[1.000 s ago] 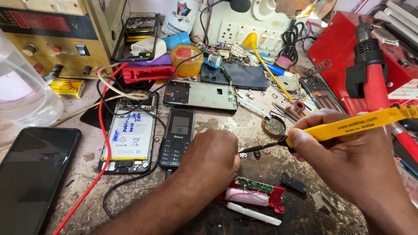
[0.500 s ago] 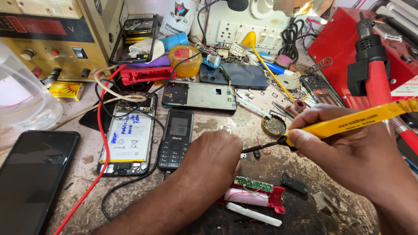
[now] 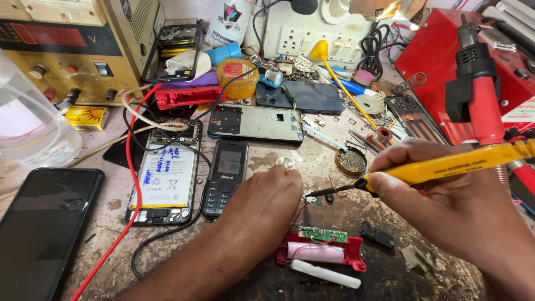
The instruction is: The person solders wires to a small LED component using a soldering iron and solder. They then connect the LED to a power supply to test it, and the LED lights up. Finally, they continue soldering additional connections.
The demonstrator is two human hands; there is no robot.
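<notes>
Tabletop [image 3: 356, 267], worn and crowded with repair clutter. Power supply [image 3: 67, 50] at 10 o'clock; black smartphone [image 3: 44, 228] lying face-up at 8 o'clock; red toolbox [image 3: 440, 61] with a hot-air gun [image 3: 479, 89] at 2 o'clock.

Near centre: opened phone with exposed battery [image 3: 164, 173], keypad phone [image 3: 225, 175] just beside it, a phone back frame [image 3: 256, 122] above both.

Left hand [image 3: 267, 203] at centre, fingers curled and pressed down onto a small part with thin red wires at the iron's tip; the part is mostly hidden under the fingers, so I cannot tell what it is.

Right hand [image 3: 451, 206] at 4 o'clock, fingers pinching a yellow soldering iron [image 3: 440, 167] pen-style, dark tip pointing left to meet the left fingertips.

Red device [image 3: 323, 253] at 6 o'clock, shell open: green board [image 3: 322, 234] and pink cell showing, white stick lying just below.

Progress, as judged: shell already opened, board exposed, wire joint being soldered. Left to do: finish joint, close shell. Roughly midway.
</notes>
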